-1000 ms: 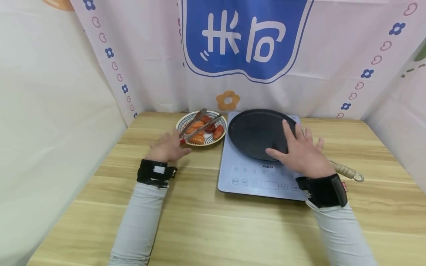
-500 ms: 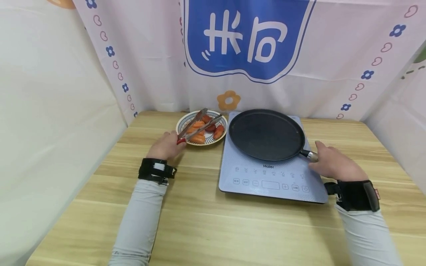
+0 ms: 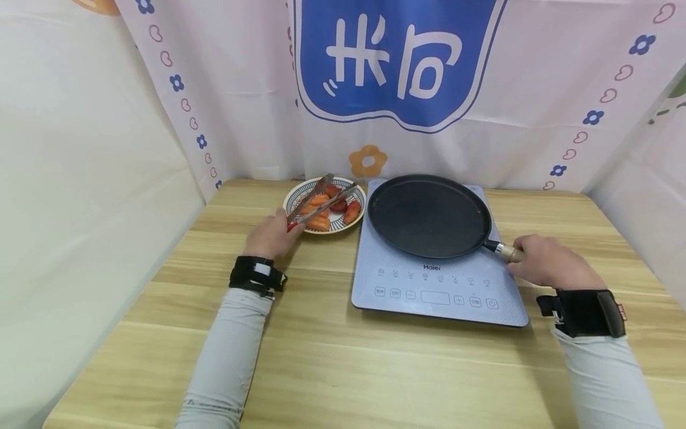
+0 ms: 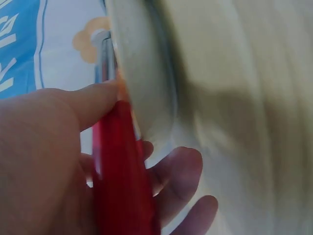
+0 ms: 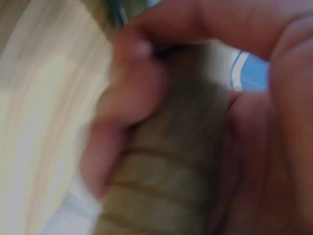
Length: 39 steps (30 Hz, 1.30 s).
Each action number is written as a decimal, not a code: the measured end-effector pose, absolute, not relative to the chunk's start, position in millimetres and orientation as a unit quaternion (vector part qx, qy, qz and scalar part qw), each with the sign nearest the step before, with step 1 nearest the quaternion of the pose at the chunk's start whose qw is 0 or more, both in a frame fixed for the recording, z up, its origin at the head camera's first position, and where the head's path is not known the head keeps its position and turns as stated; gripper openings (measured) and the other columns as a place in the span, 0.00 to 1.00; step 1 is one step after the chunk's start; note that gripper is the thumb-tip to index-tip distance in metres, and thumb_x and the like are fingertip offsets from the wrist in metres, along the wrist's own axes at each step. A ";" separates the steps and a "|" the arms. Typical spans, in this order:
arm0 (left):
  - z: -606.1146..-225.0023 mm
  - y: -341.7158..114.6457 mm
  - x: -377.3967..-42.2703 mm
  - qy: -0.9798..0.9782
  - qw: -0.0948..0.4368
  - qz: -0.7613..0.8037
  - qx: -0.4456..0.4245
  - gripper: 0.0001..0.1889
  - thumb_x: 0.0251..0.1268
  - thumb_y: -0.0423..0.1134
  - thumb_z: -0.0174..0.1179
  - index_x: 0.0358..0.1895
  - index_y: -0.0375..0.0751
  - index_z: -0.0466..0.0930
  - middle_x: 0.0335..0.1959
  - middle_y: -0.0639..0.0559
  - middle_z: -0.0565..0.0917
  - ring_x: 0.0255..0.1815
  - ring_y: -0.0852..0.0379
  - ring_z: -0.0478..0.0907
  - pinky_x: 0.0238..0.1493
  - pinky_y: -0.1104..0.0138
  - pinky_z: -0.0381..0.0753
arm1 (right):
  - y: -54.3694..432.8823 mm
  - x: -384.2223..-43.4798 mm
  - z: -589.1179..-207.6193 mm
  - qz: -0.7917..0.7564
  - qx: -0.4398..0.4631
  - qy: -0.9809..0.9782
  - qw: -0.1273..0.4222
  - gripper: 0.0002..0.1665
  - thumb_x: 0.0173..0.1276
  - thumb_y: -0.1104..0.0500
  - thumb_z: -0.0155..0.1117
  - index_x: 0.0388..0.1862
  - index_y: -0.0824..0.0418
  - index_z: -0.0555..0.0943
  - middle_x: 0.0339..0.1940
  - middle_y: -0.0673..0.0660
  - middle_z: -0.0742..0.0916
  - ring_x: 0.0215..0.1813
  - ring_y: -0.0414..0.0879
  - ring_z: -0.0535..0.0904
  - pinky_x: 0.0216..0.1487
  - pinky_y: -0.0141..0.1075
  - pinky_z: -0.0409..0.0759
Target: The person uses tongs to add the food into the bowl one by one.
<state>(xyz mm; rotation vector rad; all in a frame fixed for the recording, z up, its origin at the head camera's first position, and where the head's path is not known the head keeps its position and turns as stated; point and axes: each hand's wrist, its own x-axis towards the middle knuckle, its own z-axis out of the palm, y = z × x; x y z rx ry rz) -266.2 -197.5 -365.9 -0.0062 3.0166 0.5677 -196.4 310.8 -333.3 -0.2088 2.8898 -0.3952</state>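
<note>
My left hand grips the red handle of a pair of metal tongs, the thumb lying along it in the left wrist view. The tongs' two arms stand spread apart over a patterned plate, which holds orange cut sausages and darker red pieces. My right hand holds the wooden handle of a flat black pan; in the right wrist view the fingers curl round the ridged wood. The pan sits on a pale blue induction cooker.
The wooden table carries everything, with the plate just left of the cooker. Behind its far edge hangs a white curtain with a blue emblem. White cloth walls flank the table.
My right hand has moved right from over the pan to its handle and closed round it. My left hand's fingers, spread near the tongs before, have curled round the red handle. The pan has not visibly moved.
</note>
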 end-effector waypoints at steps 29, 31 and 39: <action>-359.0 -208.2 -268.2 0.975 0.017 0.222 -0.010 0.26 0.81 0.63 0.50 0.41 0.40 0.75 0.31 0.45 0.78 0.27 0.49 0.75 0.26 0.60 0.70 | 306.7 -197.6 -345.5 -0.100 -0.042 0.989 0.101 0.07 0.64 0.67 0.69 0.28 0.62 0.80 0.25 0.56 0.78 0.29 0.52 0.73 0.28 0.41 0.68; -355.2 -210.4 -267.2 0.975 0.009 0.222 -0.004 0.25 0.81 0.61 0.52 0.41 0.39 0.75 0.29 0.46 0.77 0.26 0.50 0.73 0.24 0.61 0.69 | 306.8 -197.6 -345.6 -0.099 -0.042 0.989 0.102 0.07 0.64 0.66 0.69 0.28 0.62 0.80 0.25 0.56 0.78 0.29 0.52 0.73 0.28 0.42 0.68; -343.6 -215.3 -263.3 0.980 0.008 0.200 -0.011 0.26 0.81 0.60 0.52 0.42 0.36 0.75 0.29 0.44 0.77 0.26 0.49 0.74 0.24 0.61 0.69 | 307.1 -195.8 -346.9 -0.102 -0.043 0.989 0.099 0.07 0.63 0.67 0.69 0.28 0.61 0.80 0.25 0.56 0.78 0.29 0.52 0.73 0.27 0.41 0.67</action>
